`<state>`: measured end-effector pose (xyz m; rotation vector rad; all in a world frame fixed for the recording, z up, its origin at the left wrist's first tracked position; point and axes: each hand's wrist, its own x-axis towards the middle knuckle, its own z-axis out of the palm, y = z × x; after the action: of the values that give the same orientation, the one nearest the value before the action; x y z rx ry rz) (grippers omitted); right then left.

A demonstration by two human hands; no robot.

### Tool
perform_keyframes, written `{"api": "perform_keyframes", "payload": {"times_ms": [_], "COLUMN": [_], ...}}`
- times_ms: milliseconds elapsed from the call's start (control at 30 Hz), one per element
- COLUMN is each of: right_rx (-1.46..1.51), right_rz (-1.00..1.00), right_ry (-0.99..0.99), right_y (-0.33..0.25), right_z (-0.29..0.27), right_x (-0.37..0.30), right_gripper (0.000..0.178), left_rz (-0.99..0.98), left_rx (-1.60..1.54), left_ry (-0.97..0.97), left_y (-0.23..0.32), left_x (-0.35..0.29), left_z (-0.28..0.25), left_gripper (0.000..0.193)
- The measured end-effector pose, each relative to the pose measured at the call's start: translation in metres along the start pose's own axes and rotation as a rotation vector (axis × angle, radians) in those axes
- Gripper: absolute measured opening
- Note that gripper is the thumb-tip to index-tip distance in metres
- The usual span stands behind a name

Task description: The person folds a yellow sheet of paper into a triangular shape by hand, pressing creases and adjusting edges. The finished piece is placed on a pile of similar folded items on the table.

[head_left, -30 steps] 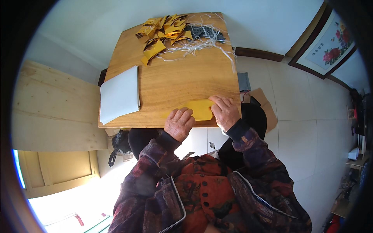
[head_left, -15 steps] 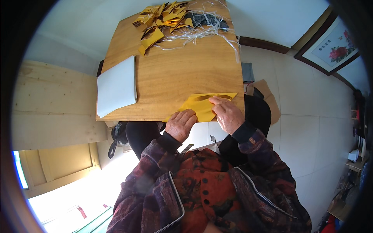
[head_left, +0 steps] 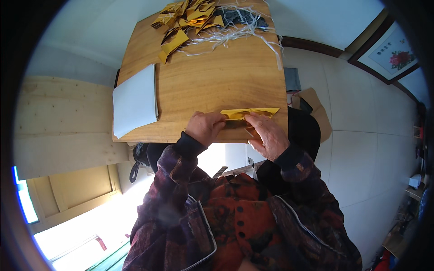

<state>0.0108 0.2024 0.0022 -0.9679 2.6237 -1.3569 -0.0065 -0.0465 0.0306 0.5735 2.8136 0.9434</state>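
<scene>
Near the front edge of the wooden table [head_left: 217, 86], a sheet of gold paper [head_left: 229, 112] is folded over into a long, narrow shape with a pointed right end. The left end of this paper is pinched between the thumb and fingers of my left hand [head_left: 202, 128]. My right hand [head_left: 270, 137] lies over the right part, its fingers stretched out on the fold and its thumb held apart below. Part of the paper is hidden under my fingers, and a small gold corner shows beneath my right fingers.
A stack of white sheets [head_left: 134, 101] lies at the table's left side. At the far end are a pile of folded gold paper pieces [head_left: 194, 16], tangled clear plastic strips [head_left: 235, 35] and a dark grey bundle [head_left: 242, 18]. A cardboard piece [head_left: 318, 110] stands on the floor at right.
My left hand has lifted from the table edge and moved up and left, turning the near part of the gold paper upward. My right hand has opened out, fingers flatter on the paper.
</scene>
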Motion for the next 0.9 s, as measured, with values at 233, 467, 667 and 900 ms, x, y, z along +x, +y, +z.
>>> {"api": "perform_keyframes", "payload": {"times_ms": [233, 467, 667, 900], "right_rx": [-0.113, -0.144, -0.155, -0.16], "right_rz": [-0.048, -0.049, -0.042, -0.035], "right_ry": [0.003, -0.002, -0.007, -0.027], "right_y": [0.002, 0.002, 0.0, 0.0], "right_z": [0.001, 0.003, 0.003, 0.004], "right_x": [0.0, -0.001, 0.002, 0.001], "right_gripper": [0.065, 0.063, 0.063, 0.069], "left_rz": [-0.072, -0.128, -0.141, -0.109], "left_rx": [-0.058, -0.022, -0.06, -0.051], "left_ry": [-0.004, -0.071, -0.096, -0.088], "left_y": [-0.01, -0.011, -0.011, -0.012], "left_x": [0.019, 0.027, 0.03, 0.033], "left_z": [0.006, 0.004, 0.0, 0.0], "left_gripper": [0.016, 0.019, 0.02, 0.02]}}
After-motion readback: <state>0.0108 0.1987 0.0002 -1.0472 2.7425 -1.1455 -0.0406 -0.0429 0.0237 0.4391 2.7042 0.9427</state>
